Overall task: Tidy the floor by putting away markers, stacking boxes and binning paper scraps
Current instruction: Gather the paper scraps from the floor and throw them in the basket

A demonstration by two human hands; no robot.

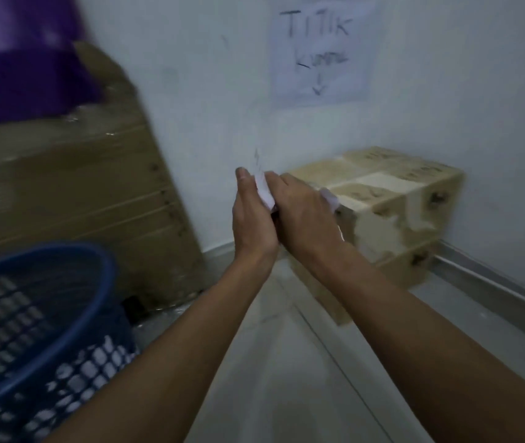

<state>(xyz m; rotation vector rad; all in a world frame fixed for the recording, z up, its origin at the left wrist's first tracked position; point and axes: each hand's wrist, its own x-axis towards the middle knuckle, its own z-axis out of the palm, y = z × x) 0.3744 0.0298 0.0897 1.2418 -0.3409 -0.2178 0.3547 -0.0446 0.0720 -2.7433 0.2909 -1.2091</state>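
The paper scraps are off the floor, a white wad squeezed between the two hands at the middle of the view, with another white corner poking out at the far side of the right knuckles. The right hand is curled over the wad and grasps it. The left hand presses flat against the wad from the other side with its thumb upright along the paper's edge, but its fingers are hidden behind the right hand, so I cannot tell whether they are curled.

At 3 o'clock from the hands, partly behind the right hand, two tan boxes stand stacked against the wall. Both are closed — their faces scuffed and patched with torn tape — and nothing of their contents shows.

At 7 o'clock stands a blue mesh basket with its rim tilted toward the camera. Pale patches show through the lower mesh — paper inside or floor behind, I cannot tell.

At 9 o'clock a large plastic-wrapped carton leans against the wall with something purple on top. At 12 o'clock a handwritten sheet is stuck to the wall, its top word reading "TITIK".
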